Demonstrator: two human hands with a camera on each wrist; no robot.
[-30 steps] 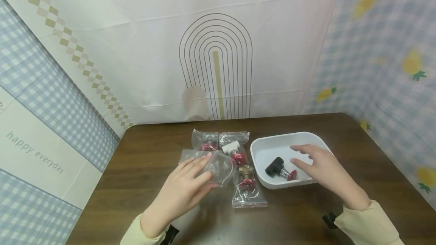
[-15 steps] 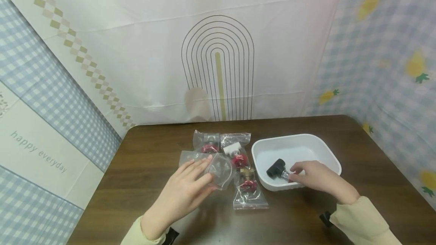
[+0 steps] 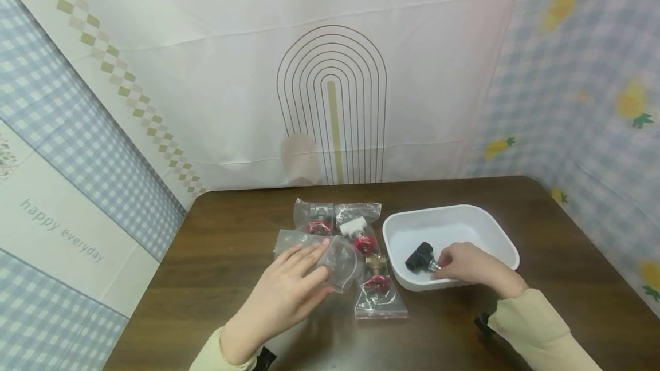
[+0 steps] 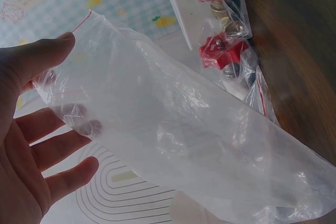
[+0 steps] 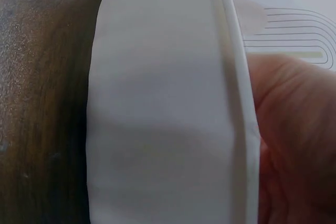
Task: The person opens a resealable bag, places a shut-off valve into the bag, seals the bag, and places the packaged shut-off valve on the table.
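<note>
My left hand (image 3: 289, 288) holds a clear plastic zip bag (image 4: 152, 103) by its mouth. In the left wrist view the thumb lies on the near side of the bag, and some fingertips show through the film. Inside the white tray (image 3: 476, 222) lies a valve with a black tee body (image 3: 421, 256) and a metal stem. My right hand (image 3: 469, 263) reaches over the tray's front rim and grips the valve at its handle end, covering the red handle. The tray wall (image 5: 163, 87) hides those fingertips in the right wrist view.
Left of the tray lie several bagged valves with red handles: a grey one (image 3: 321, 225), a white one (image 3: 356, 231) and a brass one (image 3: 377, 273). The brass valve's bag nearly meets the tray. A dark wooden table (image 3: 227, 245) carries everything, with patterned cloth behind.
My right hand has come down from above the tray, and its spread fingers have closed on the valve's handle end. My left hand stays with the zip bag; the head view shifts slightly.
</note>
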